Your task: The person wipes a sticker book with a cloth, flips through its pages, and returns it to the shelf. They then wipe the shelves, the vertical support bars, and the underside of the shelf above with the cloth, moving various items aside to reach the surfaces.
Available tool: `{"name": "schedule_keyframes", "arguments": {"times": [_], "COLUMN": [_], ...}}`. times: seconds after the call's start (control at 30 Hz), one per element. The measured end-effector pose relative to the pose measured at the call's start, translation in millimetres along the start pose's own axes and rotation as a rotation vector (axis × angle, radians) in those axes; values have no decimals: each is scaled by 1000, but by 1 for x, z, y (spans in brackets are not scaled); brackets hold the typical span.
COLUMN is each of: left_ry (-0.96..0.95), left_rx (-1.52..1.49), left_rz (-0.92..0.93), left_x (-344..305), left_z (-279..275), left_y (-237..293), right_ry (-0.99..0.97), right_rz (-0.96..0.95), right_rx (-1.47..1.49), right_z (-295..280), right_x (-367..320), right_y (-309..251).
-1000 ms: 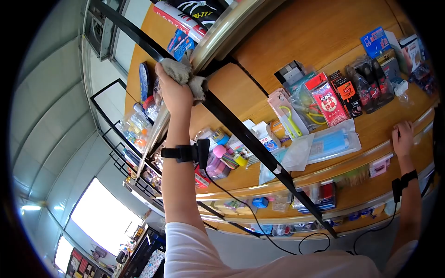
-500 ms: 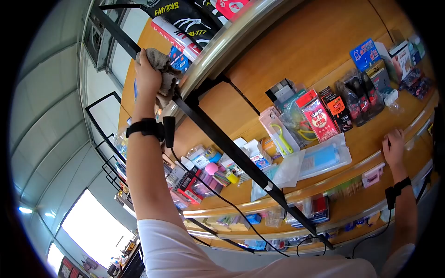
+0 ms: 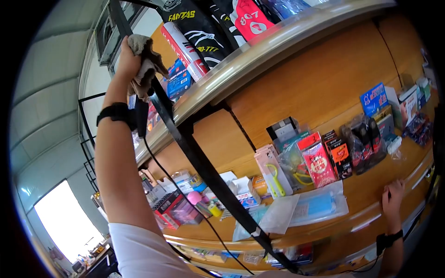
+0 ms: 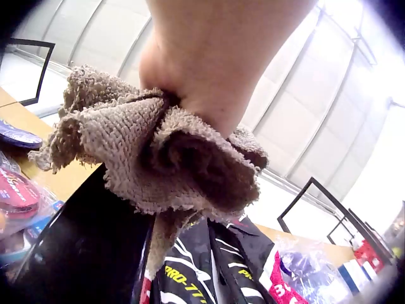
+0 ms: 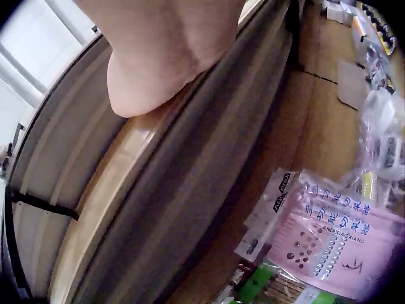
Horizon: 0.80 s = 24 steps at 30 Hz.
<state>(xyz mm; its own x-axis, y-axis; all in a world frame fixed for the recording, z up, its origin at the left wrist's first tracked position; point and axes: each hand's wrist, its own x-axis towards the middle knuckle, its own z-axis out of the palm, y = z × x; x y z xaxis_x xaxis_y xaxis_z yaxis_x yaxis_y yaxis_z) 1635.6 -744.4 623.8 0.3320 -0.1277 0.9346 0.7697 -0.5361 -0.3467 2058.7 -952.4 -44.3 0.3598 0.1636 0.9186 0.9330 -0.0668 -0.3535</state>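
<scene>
My left hand (image 3: 127,55) is raised high and grips a crumpled beige cloth (image 3: 144,65) against the black metal bar (image 3: 194,160) of the shelf frame. In the left wrist view the cloth (image 4: 152,158) bulges out under the hand, right above the bar (image 4: 82,247). My right hand (image 3: 393,200) rests on the front edge of a wooden shelf (image 3: 371,185) at the lower right, its fingers laid over the rim. The right wrist view shows the heel of that hand (image 5: 158,57) on the shelf's rim (image 5: 164,190).
The upper shelf (image 3: 259,51) carries black printed packs (image 3: 199,28) and blue boxes (image 3: 178,81). On the middle shelf lie red packets (image 3: 317,160), a clear bag (image 3: 320,206), small boxes (image 3: 241,190). A pink packet (image 5: 335,221) hangs below the rim.
My left hand has slid the cloth up and to the left along the black bar. The view has tilted upward; the right hand stays on the shelf's edge.
</scene>
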Motion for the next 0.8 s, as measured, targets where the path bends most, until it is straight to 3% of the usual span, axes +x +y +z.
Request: {"name": "schedule_keyframes", "arguments": {"times": [0.13, 0.2, 0.27, 0.37, 0.5, 0.63, 0.73, 0.8], "left_ry": [-43, -98, -29, -31, 149, 77, 120, 149], "left_rx": [105, -37, -95, -175, -264, -249, -187, -178], "left_rz": [17, 41, 105, 37, 80, 21, 170, 153], "left_x": [24, 43, 55, 65, 51, 42, 30, 18], "left_z": [-5, -5, -2, -5, 5, 7, 15, 15], "left_y": [-7, -17, -25, -27, -14, -27, -32, -34], "right_ry": [4, 4, -11, -4, -14, -9, -28, -11], "right_rz": [40, 49, 68, 50, 44, 18, 19, 9], "right_rx": [-17, -34, -43, 1, -25, -16, -23, -41], "right_z": [3, 5, 4, 4, 7, 5, 4, 6], "right_x": [1, 4, 5, 7, -1, 0, -2, -2], "right_y": [-1, -3, -4, -4, 5, 2, 4, 2]}}
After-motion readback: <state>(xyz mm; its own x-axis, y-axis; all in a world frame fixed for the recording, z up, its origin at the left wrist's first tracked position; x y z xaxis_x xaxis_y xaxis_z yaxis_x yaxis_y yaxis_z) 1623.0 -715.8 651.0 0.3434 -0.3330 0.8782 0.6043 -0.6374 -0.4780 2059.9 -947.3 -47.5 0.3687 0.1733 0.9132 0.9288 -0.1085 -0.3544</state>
